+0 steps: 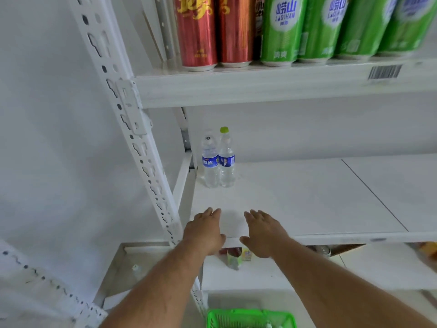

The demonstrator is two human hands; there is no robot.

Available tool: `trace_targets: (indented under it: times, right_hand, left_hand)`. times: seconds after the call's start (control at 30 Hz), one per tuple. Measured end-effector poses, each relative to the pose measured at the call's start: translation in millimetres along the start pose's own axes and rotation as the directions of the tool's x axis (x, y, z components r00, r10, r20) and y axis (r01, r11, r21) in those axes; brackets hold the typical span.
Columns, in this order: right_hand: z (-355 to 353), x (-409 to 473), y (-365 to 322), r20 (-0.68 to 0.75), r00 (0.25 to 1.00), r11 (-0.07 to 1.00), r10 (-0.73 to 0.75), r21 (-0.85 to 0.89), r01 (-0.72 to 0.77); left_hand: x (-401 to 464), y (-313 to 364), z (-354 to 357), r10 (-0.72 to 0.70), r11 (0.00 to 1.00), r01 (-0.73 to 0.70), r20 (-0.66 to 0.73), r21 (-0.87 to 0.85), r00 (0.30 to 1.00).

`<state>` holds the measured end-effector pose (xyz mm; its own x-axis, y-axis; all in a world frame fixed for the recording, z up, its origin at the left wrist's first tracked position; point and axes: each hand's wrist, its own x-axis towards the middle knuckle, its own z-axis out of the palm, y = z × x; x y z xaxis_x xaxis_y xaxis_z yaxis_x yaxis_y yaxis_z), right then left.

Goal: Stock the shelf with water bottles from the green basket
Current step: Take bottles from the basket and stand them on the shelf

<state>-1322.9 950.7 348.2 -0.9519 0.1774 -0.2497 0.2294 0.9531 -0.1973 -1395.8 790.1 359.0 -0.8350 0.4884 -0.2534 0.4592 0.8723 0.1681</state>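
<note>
Head view
Left hand: left hand (205, 230) hovers palm down over the near edge of the shelf (307, 197), fingers straight and apart, holding nothing.
Right hand: right hand (263, 233) just beside it to the right, fingers straight, holding nothing.
Water bottles: two water bottles (217, 159) stand upright, touching, at the far left of the shelf, well beyond both hands.
Basket: green basket (250, 318) sits on the floor below, near the bottom edge, between the forearms.
Upper shelf: red cans (212, 31) on the left, green cans (331, 27) on the right.
</note>
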Motion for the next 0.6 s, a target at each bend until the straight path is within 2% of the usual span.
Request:
trace_targets:
  times: [0.37,0.6]
  right_hand:
    - [27,-102,35,-0.012,0.998,0.998,-0.069,0.007,0.069]
    - [95,-178,93,0.113,0.994,0.996,0.01,0.084,-0.019]
  left_hand:
    - [-87,65,40,-0.011,0.999,0.01,0.01,0.05,1.0]
    - [-145,101,115,-0.029,0.995,0.012,0.184,0.094,0.983]
